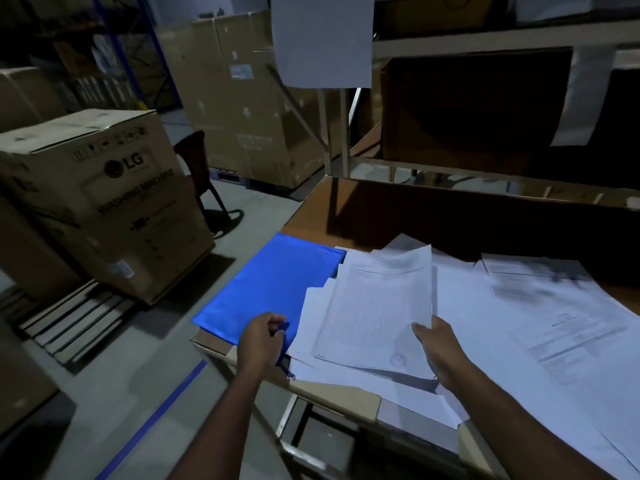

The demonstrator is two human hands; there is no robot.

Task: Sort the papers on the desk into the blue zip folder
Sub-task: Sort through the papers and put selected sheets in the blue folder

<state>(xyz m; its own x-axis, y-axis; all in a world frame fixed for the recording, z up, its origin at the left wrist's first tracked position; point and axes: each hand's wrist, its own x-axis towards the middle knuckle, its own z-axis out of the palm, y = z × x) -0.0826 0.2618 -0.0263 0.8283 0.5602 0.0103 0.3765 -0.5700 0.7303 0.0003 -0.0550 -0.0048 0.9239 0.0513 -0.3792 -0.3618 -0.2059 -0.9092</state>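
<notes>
The blue zip folder point(270, 289) lies flat at the left end of the brown desk point(311, 209). My left hand point(261, 341) grips the folder's near right edge, fingers curled round it. A stack of printed papers point(377, 306) is partly pushed into the folder's open side. My right hand point(438, 348) holds that stack at its near right corner, thumb on top. More loose white papers point(540, 327) are spread over the desk to the right, some blurred.
A metal shelf rack point(485, 39) stands over the desk with a sheet point(322, 39) hanging from it. Cardboard boxes, one an LG washing machine box point(104, 202), stand on pallets at the left. A dark chair point(197, 164) stands behind. Blue tape point(156, 417) marks the floor.
</notes>
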